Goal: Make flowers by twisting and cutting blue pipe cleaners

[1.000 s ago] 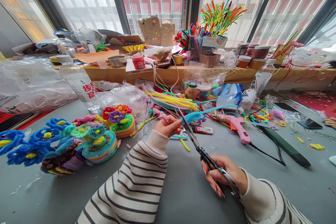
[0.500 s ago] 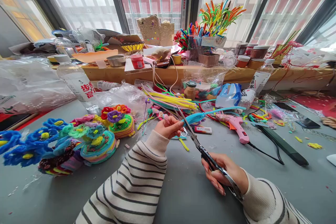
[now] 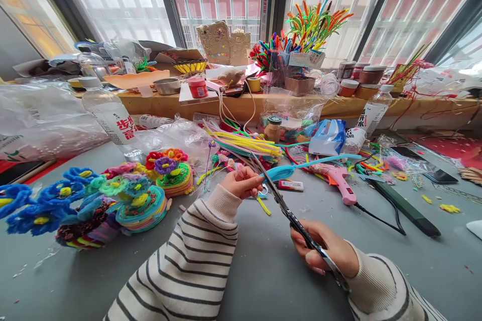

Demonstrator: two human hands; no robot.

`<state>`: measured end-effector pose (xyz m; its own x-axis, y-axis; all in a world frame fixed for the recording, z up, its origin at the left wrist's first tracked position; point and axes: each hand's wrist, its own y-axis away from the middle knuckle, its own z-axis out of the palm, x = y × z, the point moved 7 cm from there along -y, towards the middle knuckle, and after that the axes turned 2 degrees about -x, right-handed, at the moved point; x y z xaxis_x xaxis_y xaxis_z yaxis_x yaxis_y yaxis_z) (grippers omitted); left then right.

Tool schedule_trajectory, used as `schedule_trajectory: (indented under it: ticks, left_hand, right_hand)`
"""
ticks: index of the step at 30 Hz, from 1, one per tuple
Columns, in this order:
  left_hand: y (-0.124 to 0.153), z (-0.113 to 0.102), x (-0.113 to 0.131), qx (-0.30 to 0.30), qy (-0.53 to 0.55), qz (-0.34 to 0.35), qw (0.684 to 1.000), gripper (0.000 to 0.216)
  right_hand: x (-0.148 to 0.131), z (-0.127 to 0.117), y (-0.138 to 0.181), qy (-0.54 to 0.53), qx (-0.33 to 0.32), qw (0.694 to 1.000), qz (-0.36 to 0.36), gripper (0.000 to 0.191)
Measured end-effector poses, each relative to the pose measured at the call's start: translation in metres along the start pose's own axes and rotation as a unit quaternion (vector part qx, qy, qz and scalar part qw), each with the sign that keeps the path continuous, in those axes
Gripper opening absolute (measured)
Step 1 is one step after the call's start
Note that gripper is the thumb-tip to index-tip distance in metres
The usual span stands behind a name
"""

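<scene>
Scissors (image 3: 291, 218) lower over the cluttered grey table (image 3: 263, 271) (window-lit), right-hand fingers (image 3: 314, 256) gripping them, left-hand fingers (image 3: 246, 183) pinching a blue pipe cleaner (image 3: 297, 166).

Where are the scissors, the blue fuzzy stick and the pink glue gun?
scissors (image 3: 280, 199): head view, on the blades.
blue fuzzy stick (image 3: 280, 172): head view, on its folded thick end.
pink glue gun (image 3: 341, 181): head view, on its body.

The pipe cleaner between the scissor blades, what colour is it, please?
Light blue pipe cleaner, clearest in the head view.

A pink plastic glue gun (image 3: 341, 180) lies on the grey surface (image 3: 263, 271); colourful fuzzy flower coasters (image 3: 143, 205) sit left, near a clear plastic water bottle (image 3: 109, 115).
</scene>
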<state>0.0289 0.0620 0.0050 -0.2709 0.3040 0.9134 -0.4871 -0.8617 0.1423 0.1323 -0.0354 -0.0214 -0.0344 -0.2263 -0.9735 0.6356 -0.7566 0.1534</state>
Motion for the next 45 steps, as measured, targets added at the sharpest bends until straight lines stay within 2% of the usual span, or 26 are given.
schedule_trajectory:
  ticks: [4, 8, 17, 25, 29, 32, 40, 45]
  left_hand:
    - [0.0, -0.003, -0.002, 0.014, -0.001, -0.003, 1.0, 0.027]
    - [-0.003, -0.006, -0.005, 0.017, 0.011, -0.007, 1.0, 0.029]
    - [-0.005, -0.008, -0.005, 0.028, 0.015, -0.002, 0.999, 0.027]
    - [-0.005, -0.004, -0.003, 0.007, 0.017, 0.003, 1.0, 0.028]
    - [-0.002, 0.001, -0.004, -0.013, 0.009, -0.011, 1.0, 0.028]
    - [0.0, 0.004, -0.003, -0.021, 0.006, -0.02, 1.0, 0.029]
    - [0.003, 0.008, -0.003, -0.037, 0.008, -0.05, 0.998, 0.029]
    - [0.003, 0.007, -0.004, -0.034, 0.016, -0.055, 0.998, 0.028]
  right_hand:
    - [0.007, -0.002, 0.0, -0.006, 0.007, 1.0, 0.008, 0.041]
    - [0.013, 0.001, -0.002, -0.049, -0.016, 0.998, 0.021, 0.041]
    - [0.013, 0.004, -0.003, -0.081, -0.036, 0.996, 0.009, 0.039]
    - [0.015, 0.002, -0.004, -0.046, -0.034, 0.998, 0.009, 0.04]
    - [0.003, -0.002, -0.004, -0.03, -0.015, 0.999, -0.022, 0.046]
    - [-0.002, -0.004, -0.001, -0.002, -0.002, 1.0, -0.018, 0.045]
    - [0.014, 0.001, 0.001, -0.052, -0.066, 0.996, 0.013, 0.042]
    - [0.015, 0.003, 0.0, -0.058, -0.057, 0.996, 0.021, 0.042]
